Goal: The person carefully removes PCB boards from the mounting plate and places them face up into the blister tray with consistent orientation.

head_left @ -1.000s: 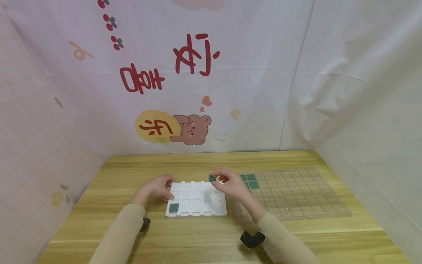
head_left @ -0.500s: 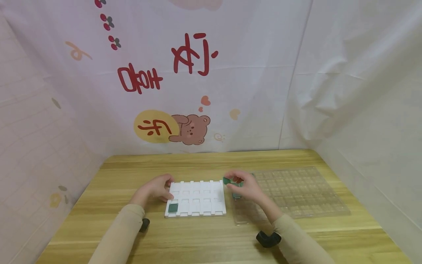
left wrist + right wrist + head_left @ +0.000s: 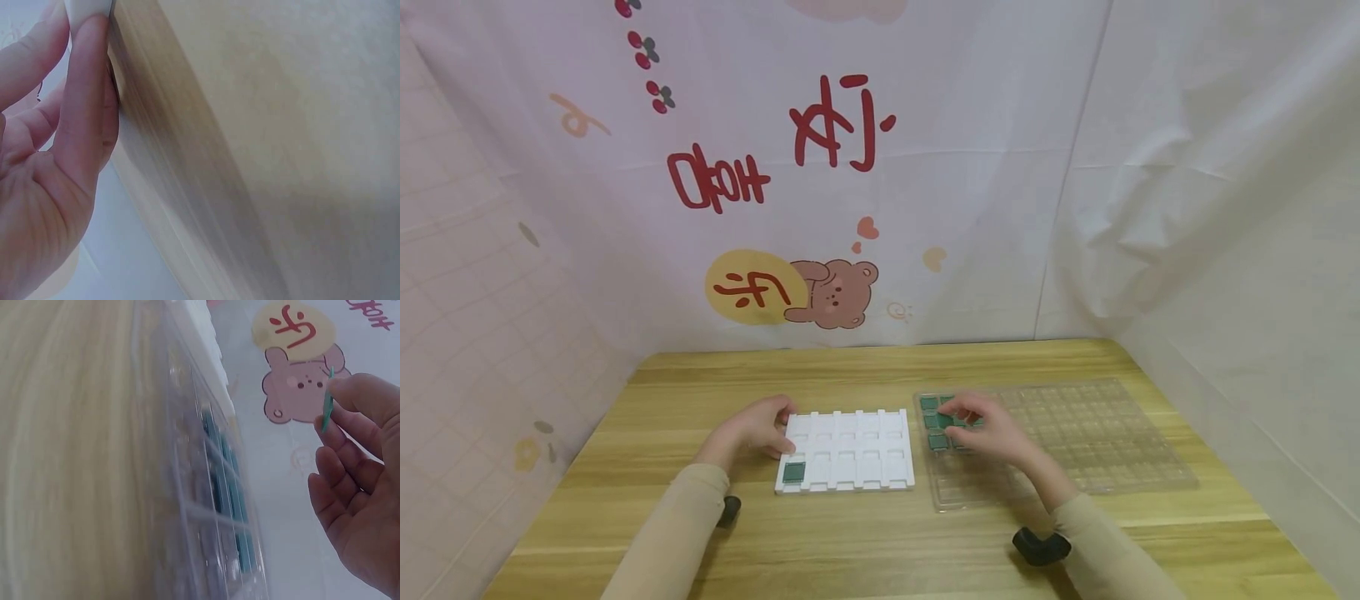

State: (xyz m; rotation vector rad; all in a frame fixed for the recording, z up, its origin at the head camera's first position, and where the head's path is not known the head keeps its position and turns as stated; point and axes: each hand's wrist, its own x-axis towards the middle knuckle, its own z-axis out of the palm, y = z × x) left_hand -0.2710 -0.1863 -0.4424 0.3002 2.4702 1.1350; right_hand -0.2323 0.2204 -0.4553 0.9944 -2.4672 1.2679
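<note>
My left hand point(image 3: 763, 425) grips the left edge of a white compartment tray point(image 3: 847, 468), thumb on top; the left wrist view shows the fingers point(image 3: 84, 81) at the tray's edge. One green square chip point(image 3: 793, 472) lies in the tray's front left compartment. Between thumb and index finger, my right hand point(image 3: 988, 429) pinches another thin green chip point(image 3: 327, 403), seen edge-on and raised in the right wrist view. That hand is over the left end of a clear plastic tray point(image 3: 1075, 442), where several green chips point(image 3: 937, 442) sit in pockets, some hidden behind the fingers.
Both trays lie on a wood-grain table point(image 3: 850, 550), the white one left of the clear one with a narrow gap between. A printed white curtain point(image 3: 970, 208) hangs behind the table and along its sides. A black wrist strap point(image 3: 1041, 547) is on the right arm.
From above the white tray's back right corner, my right hand has moved right to above the clear tray, still pinching the green chip. The left hand keeps its grip on the white tray.
</note>
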